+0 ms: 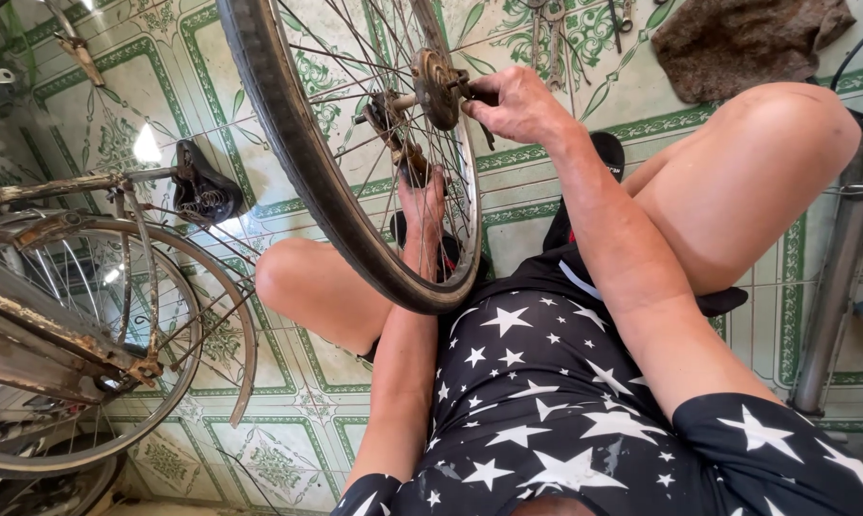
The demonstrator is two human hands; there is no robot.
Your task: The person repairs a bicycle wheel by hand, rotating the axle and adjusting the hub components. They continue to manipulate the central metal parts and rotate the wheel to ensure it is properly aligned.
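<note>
Two hands work on one loose bicycle wheel [302, 143], which stands upright between the person's knees on the patterned tile floor [164, 86], its tyre reaching down to just in front of the lap. The right hand [517, 103] is closed around a dark tool handle [479, 94] set against the rusty sprocket [434, 88] at the hub, on the near side of the wheel. The left hand [420, 205] reaches up behind the spokes and grips the axle end [393, 119] on the far side; the spokes cross in front of its fingers, so how tightly it is closed cannot be told exactly.

Along the left edge of the floor lies a rusty bicycle [59, 315] on its side, its own wheel and mudguard close to the left knee, with a black saddle [202, 191] pointing toward the loose wheel. A brown rag [747, 38] lies near the top right corner, beside some small metal tools [546, 29]. A grey metal tube [833, 296] stands along the right edge, just past the right knee. Bare tile shows between the saddle and the tyre, and at the top left corner.
</note>
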